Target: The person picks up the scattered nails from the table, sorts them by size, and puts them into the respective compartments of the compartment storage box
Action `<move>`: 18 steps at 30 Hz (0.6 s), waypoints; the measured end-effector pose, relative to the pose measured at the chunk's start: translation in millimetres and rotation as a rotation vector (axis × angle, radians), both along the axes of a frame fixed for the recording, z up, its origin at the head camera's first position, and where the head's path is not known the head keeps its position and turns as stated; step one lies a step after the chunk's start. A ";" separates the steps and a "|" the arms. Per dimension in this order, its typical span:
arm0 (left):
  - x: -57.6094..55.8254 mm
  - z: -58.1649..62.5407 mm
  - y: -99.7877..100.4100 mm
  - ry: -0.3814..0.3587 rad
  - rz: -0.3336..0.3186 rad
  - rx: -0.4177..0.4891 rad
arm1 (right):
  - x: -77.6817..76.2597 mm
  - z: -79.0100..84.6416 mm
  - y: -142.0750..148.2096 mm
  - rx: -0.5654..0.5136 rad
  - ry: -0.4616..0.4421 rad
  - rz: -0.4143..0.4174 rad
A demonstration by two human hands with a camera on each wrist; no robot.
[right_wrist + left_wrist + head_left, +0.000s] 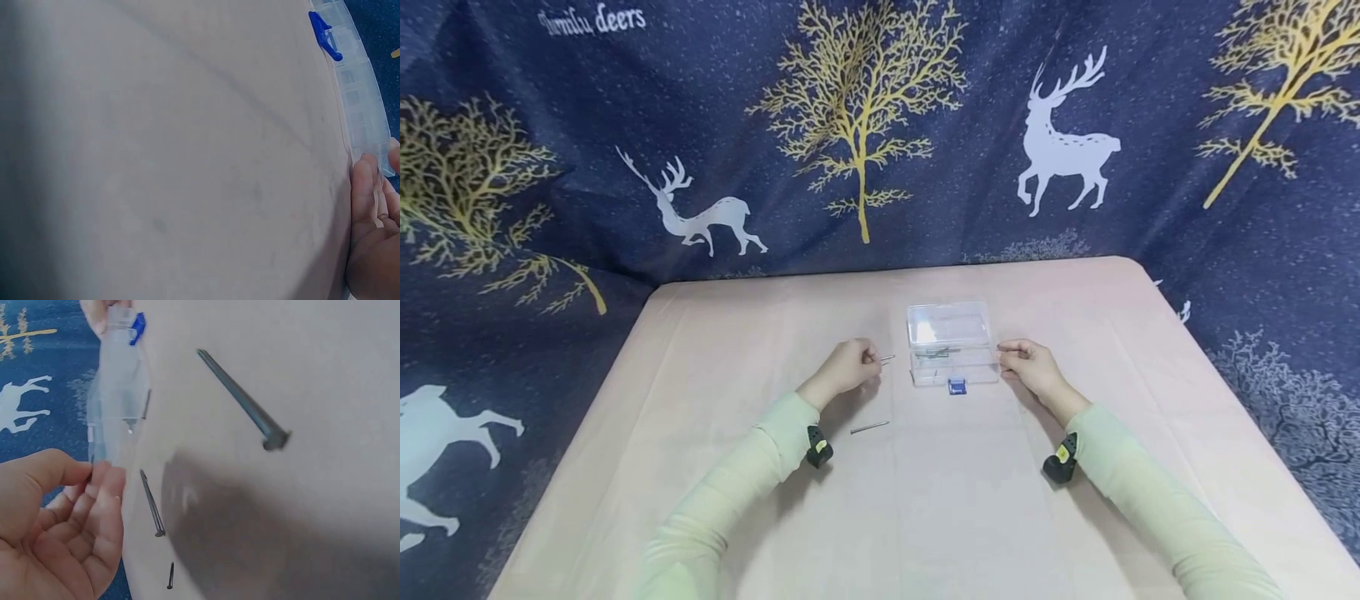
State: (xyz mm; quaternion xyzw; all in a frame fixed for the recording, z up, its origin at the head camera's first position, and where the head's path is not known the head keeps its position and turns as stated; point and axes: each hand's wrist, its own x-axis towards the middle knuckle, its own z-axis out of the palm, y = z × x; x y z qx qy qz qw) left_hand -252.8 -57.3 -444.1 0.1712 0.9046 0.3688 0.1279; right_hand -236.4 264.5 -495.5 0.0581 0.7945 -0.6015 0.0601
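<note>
A clear plastic box (973,374) with a blue latch (957,387) stands on the table, its transparent lid (951,323) raised at the back. Inside, several nails (937,353) lie in the compartments. Left of the box, my left hand (852,365) pinches a thin dark nail between thumb and fingertips, mostly hidden by the fingers in the left wrist view. My right hand (1032,364) holds the right end of the box, thumb on one side and fingers on the other. Close to the left wrist lies a large nail (240,397).
A medium nail (152,505) and a small nail (170,575) lie on the table near the left hand. Another nail (147,404) lies beside the box. Pale cloth covers the table (955,500). Behind it hangs a dark blue curtain (970,167) with deer and trees.
</note>
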 end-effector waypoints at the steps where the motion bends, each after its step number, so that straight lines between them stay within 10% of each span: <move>1: -0.3 0.4 0.5 -0.007 -0.003 0.032 | -0.1 0.0 0.4 0.005 0.000 0.003; 18: -4.1 -6.4 22.0 -0.095 -0.042 0.306 | 1.3 1.3 1.3 -0.012 0.001 0.014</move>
